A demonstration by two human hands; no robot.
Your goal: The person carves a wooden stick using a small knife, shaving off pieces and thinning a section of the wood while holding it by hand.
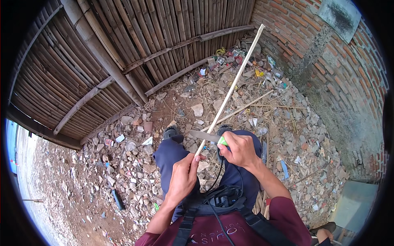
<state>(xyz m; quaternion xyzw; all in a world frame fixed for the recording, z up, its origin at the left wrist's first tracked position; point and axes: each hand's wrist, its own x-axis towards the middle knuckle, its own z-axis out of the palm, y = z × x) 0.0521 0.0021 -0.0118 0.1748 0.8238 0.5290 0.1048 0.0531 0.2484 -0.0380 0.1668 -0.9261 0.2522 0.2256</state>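
A long pale strip of split bamboo or wood [232, 88] slants from between my knees up toward the far right. Its near end is gripped by my left hand [184, 174], thumb lying along the strip. My right hand [239, 149] is closed round the green handle [223, 141] of a knife. The knife's blade [204, 135] points left and lies across the strip, just beyond my left hand; whether its edge bites into the strip I cannot tell. Both hands are over my lap, between my dark-blue trouser legs.
Stones, rubble and litter [127, 164] cover the ground. A bamboo fence [164, 33] stands ahead on the left, a brick wall [344, 78] on the right. Thin sticks [246, 107] lie beyond my feet. A black cable [217, 178] hangs by my lap. Another person's hand [324, 235] shows at lower right.
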